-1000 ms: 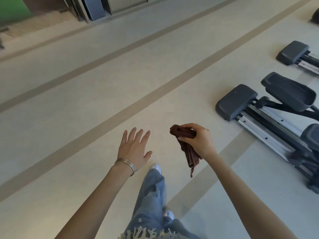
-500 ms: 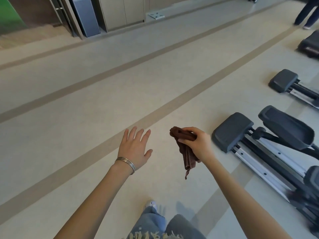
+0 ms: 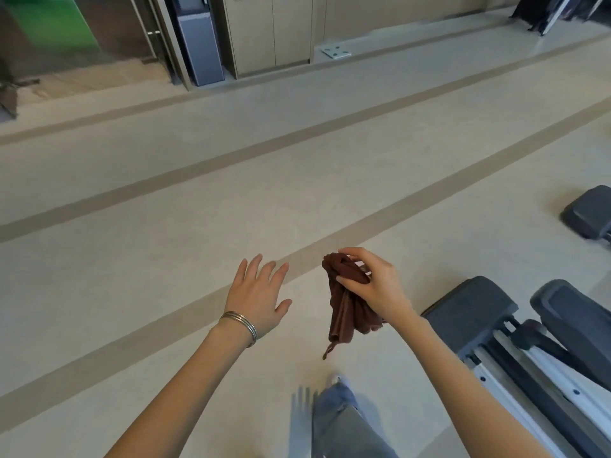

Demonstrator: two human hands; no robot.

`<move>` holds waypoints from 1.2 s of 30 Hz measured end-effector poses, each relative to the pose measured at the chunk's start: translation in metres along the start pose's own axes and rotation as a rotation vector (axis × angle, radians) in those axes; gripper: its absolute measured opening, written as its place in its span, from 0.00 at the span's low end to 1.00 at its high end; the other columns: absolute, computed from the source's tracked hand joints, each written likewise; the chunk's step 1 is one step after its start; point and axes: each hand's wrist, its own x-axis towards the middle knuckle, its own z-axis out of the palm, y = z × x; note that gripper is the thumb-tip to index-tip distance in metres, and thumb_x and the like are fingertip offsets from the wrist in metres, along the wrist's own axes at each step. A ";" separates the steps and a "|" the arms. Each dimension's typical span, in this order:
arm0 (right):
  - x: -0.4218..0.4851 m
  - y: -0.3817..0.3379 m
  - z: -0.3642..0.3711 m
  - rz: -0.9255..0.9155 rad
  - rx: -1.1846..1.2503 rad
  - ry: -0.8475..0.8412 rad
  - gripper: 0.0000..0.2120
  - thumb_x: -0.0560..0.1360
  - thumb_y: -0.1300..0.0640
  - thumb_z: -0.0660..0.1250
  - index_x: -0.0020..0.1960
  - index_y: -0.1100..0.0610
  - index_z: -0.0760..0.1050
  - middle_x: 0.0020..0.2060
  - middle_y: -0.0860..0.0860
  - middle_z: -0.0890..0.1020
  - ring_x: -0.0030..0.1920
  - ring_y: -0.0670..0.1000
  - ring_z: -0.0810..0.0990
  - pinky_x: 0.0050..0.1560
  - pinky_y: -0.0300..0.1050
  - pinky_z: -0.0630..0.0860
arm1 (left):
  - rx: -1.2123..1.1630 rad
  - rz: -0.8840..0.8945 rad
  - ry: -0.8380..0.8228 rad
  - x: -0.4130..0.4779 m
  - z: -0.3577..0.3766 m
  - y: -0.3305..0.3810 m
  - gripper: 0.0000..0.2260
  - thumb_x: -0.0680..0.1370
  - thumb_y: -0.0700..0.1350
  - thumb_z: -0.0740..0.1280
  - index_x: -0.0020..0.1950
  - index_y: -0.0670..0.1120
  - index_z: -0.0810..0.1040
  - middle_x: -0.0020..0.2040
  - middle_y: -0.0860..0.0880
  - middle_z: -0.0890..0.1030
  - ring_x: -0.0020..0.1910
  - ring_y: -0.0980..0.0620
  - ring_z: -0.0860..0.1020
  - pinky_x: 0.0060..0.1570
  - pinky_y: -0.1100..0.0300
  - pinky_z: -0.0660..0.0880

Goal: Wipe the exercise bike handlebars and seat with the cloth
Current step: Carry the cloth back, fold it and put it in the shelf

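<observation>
Dark brown bunched fabric cloth (image 3: 345, 305): long axis vertical, hanging down, loose end pointing at the beige floor (image 3: 165, 226). Right hand (image 3: 373, 285) pinches its top. Left hand (image 3: 258, 294) empty, fingers spread.

Even soft daylight — edges warped, blurred

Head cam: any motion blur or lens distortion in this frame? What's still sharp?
Head view: the floor stripes bow outward, typical wide-angle distortion. The jeans leg and shoe at the bottom edge smear with a ghosted streak, and the machine rails at lower right are soft. The left hand, right hand and brown cloth stay fairly sharp. Lighting is even, with soft shadows and no harsh glare.
</observation>
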 end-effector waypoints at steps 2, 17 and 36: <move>0.031 0.012 -0.018 -0.034 -0.027 -0.022 0.21 0.69 0.54 0.74 0.60 0.42 0.74 0.52 0.41 0.81 0.49 0.44 0.80 0.51 0.45 0.78 | -0.001 -0.017 -0.023 0.030 -0.012 0.010 0.30 0.78 0.60 0.52 0.76 0.51 0.49 0.76 0.48 0.58 0.76 0.43 0.49 0.74 0.47 0.45; 0.221 0.075 -0.040 -0.104 0.029 -0.238 0.19 0.71 0.57 0.73 0.58 0.42 0.75 0.49 0.30 0.77 0.47 0.29 0.75 0.46 0.24 0.70 | -0.042 -0.103 -0.031 0.200 -0.032 -0.011 0.30 0.78 0.60 0.54 0.76 0.51 0.49 0.76 0.47 0.59 0.76 0.44 0.51 0.74 0.49 0.48; 0.536 0.080 -0.040 -0.084 0.041 -0.087 0.17 0.69 0.58 0.75 0.53 0.45 0.76 0.49 0.33 0.79 0.48 0.39 0.78 0.46 0.32 0.75 | 0.071 -0.049 0.002 0.494 -0.089 -0.148 0.31 0.78 0.61 0.52 0.76 0.52 0.44 0.77 0.46 0.52 0.75 0.42 0.51 0.73 0.45 0.49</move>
